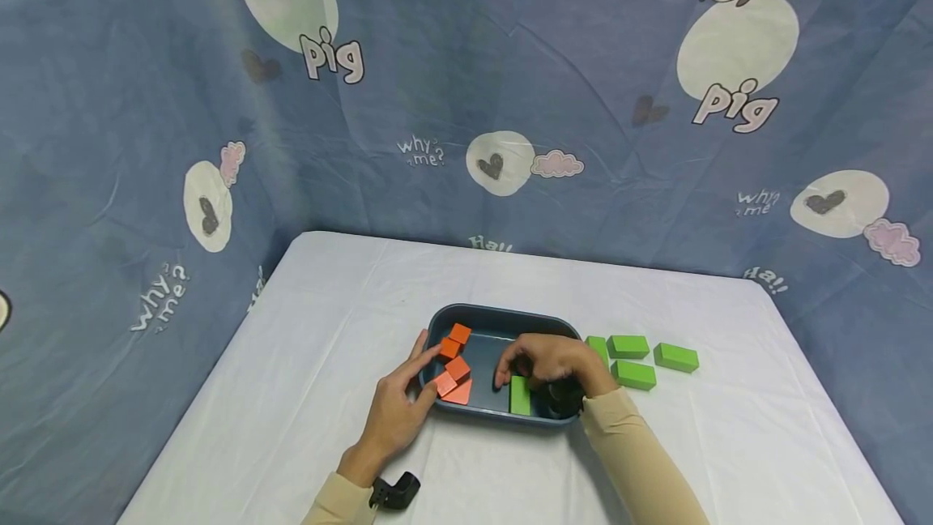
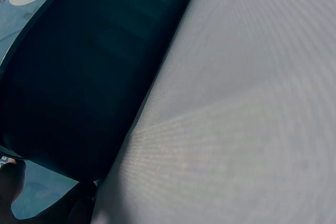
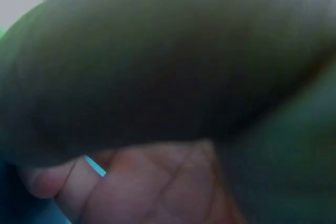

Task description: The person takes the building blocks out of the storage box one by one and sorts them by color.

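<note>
I am watching the left hand [image 1: 397, 416] resting on the bench [image 1: 306, 363] at the near left corner of the dark blue tray [image 1: 503, 317]. Its fingers are lying fairly straight and spread, the forefinger reaching along the tray's left rim towards the orange blocks [image 1: 453, 367], the thumb touching the tray's near wall. It is gripping nothing that I can see. In the left wrist view I am seeing only the tray's dark outer wall [image 2: 89, 72] pressed close beside the white cloth [image 2: 247, 103] of the bench.

The right hand [image 1: 550, 361] is hovering over the right half of the tray, fingers curling downward. Directly under its fingertips a green block [image 1: 520, 395] is standing in the tray against the near wall. I cannot tell whether the fingers are pinching that block or merely sitting above it. The right wrist view is giving me little: a blurred dark mass close to the lens, with skin showing below it.

The orange blocks are lying in a loose cluster in the tray's left half. Outside the tray, just to its right, more green blocks [image 1: 632, 360] are lying on the bench, apart from each other. A blue printed cloth [image 1: 466, 87] is hanging behind the bench.
</note>
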A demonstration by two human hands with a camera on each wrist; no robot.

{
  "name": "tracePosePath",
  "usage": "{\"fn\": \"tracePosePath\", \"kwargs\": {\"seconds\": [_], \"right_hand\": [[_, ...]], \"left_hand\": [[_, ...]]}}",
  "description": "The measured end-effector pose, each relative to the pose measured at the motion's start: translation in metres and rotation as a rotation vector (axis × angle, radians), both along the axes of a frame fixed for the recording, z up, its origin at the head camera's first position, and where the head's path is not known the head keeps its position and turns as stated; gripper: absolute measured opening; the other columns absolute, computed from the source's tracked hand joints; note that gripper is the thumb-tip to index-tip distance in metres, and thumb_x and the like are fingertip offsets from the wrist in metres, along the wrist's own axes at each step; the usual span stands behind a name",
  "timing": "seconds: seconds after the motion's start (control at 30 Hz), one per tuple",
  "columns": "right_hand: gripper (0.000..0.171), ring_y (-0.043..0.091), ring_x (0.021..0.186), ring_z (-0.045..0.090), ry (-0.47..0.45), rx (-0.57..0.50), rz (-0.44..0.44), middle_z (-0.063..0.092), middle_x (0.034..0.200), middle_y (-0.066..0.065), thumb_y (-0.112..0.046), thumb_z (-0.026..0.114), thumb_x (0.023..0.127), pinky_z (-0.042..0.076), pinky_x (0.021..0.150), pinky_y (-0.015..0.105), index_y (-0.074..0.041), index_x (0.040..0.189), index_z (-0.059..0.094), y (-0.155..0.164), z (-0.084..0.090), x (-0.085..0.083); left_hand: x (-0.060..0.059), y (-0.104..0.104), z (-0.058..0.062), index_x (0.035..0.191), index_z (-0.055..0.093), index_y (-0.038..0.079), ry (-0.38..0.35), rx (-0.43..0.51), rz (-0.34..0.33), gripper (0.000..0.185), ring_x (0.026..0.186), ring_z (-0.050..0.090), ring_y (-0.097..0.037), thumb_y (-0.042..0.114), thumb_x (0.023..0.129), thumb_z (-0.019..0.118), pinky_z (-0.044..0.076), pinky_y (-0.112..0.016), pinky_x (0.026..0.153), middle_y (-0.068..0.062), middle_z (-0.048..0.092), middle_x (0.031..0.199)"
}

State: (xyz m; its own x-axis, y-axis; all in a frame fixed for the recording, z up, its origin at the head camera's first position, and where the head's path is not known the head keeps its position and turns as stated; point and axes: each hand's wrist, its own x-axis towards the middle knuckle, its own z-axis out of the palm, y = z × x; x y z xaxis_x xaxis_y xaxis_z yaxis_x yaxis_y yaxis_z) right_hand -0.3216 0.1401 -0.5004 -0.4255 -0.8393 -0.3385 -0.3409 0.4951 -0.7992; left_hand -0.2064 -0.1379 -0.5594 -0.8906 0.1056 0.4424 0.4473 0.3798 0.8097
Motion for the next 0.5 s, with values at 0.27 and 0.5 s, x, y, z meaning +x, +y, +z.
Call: {"fn": "tracePosePath", "kwargs": {"seconds": [0.27,0.5], "right_hand": [[0.057,0.009,0.072,0.051,0.044,0.009,-0.023,0.07,0.096,-0.003,0.027,0.062,0.066,0.041,0.059,0.02,-0.011,0.105,0.078,-0.0019,0.001,0.002],[0.057,0.011,0.072,0.051,0.085,0.031,-0.046,0.069,0.093,-0.003,0.029,0.062,0.066,0.041,0.06,0.02,-0.012,0.102,0.078,-0.0022,0.0014,0.0043]], "left_hand": [[0.0001,-0.0001,0.0015,0.142,0.06,0.006,0.005,0.001,0.001,0.049,0.143,0.042,-0.026,0.01,0.094,0.069,0.027,-0.017,0.114,-0.011,0.041,0.157],[0.0004,-0.0001,0.002,0.142,0.06,0.004,0.002,0.005,-0.004,0.049,0.143,0.041,-0.026,0.01,0.095,0.069,0.027,-0.017,0.114,-0.013,0.041,0.157]]}}
